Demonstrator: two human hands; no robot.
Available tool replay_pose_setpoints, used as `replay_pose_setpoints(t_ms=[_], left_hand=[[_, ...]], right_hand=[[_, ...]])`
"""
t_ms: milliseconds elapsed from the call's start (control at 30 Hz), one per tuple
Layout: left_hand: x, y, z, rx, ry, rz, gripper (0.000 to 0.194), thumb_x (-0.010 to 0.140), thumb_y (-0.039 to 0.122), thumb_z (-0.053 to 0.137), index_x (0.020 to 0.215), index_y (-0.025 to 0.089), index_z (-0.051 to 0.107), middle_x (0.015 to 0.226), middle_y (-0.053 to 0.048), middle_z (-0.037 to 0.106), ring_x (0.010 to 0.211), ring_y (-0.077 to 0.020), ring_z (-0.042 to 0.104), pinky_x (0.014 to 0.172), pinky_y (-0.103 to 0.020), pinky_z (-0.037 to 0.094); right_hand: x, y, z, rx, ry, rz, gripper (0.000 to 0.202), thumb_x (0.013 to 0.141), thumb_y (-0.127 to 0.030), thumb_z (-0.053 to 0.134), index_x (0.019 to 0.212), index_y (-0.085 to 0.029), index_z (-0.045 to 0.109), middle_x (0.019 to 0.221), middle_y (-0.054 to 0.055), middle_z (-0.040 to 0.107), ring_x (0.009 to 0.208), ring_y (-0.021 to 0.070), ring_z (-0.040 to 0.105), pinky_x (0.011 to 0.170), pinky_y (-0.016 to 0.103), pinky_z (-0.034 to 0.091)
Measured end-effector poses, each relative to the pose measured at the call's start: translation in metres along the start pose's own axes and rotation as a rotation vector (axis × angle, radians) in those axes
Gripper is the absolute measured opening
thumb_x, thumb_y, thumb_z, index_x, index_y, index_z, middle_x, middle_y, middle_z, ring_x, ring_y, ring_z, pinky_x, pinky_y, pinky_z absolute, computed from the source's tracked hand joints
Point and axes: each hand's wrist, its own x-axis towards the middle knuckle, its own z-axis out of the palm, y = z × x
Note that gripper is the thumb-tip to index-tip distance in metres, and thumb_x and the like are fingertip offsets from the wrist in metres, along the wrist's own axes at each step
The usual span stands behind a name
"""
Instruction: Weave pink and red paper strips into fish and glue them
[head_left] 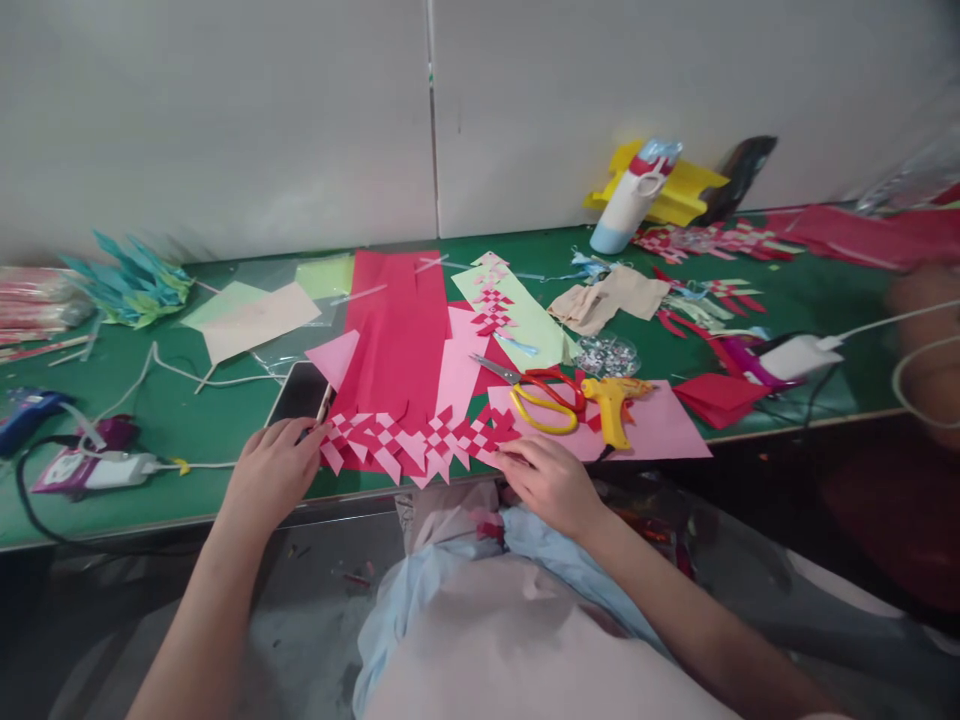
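A red and pink woven paper strip point(420, 440) lies along the near edge of the green table point(187, 420). My left hand point(274, 470) pinches its left end, next to a dark phone point(300, 392). At the strip's right end my right hand point(547, 482) presses down with its fingertips. Long red paper sheets point(397, 330) and pink sheets point(457, 375) run back from the woven part.
Red-and-yellow scissors point(544, 395) and a yellow glue gun point(613, 405) lie just right of the strip. A light green sheet with a woven patch point(510, 315), a white-and-blue bottle point(634, 195), chargers and cables, teal paper shapes point(135, 280) and another person's arm point(926, 330) at far right surround the work.
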Motion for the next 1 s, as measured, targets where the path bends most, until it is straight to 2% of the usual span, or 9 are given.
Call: replay_pose_setpoints(t_ms=[200, 533, 767, 1000], left_hand=[[-0.001, -0.001, 0.002, 0.001, 0.000, -0.006, 0.036, 0.091, 0.026, 0.040, 0.117, 0.020, 0.064, 0.116, -0.012, 0.064, 0.104, -0.0285, 0.059, 0.083, -0.041, 0.044], [-0.001, -0.002, 0.003, -0.032, -0.035, -0.032, 0.037, 0.089, 0.026, 0.041, 0.118, 0.021, 0.064, 0.117, -0.013, 0.064, 0.105, -0.0292, 0.059, 0.082, -0.042, 0.046], [-0.001, 0.001, -0.001, 0.002, -0.044, -0.025, 0.038, 0.090, 0.024, 0.041, 0.120, 0.018, 0.063, 0.119, -0.012, 0.063, 0.104, -0.0300, 0.059, 0.081, -0.042, 0.046], [-0.004, 0.004, -0.005, -0.004, -0.050, -0.051, 0.040, 0.089, 0.020, 0.038, 0.123, 0.017, 0.059, 0.119, -0.013, 0.063, 0.104, -0.0308, 0.059, 0.082, -0.044, 0.047]], right_hand=[[-0.001, -0.001, 0.000, 0.007, 0.003, 0.019, 0.020, 0.091, -0.013, 0.053, 0.098, -0.018, 0.072, 0.087, 0.007, 0.068, 0.085, 0.0169, 0.061, 0.080, 0.031, 0.050], [-0.006, -0.001, 0.002, 0.032, -0.011, 0.042, 0.024, 0.092, -0.014, 0.050, 0.100, -0.020, 0.072, 0.090, 0.007, 0.069, 0.089, 0.0184, 0.062, 0.081, 0.033, 0.052], [-0.010, -0.003, 0.003, -0.011, 0.037, 0.017, 0.026, 0.091, -0.012, 0.052, 0.107, -0.020, 0.071, 0.088, 0.006, 0.070, 0.087, 0.0176, 0.063, 0.082, 0.031, 0.052], [-0.016, -0.003, 0.004, 0.011, 0.070, 0.039, 0.027, 0.092, -0.012, 0.051, 0.106, -0.021, 0.071, 0.090, 0.006, 0.070, 0.089, 0.0175, 0.064, 0.084, 0.031, 0.052]])
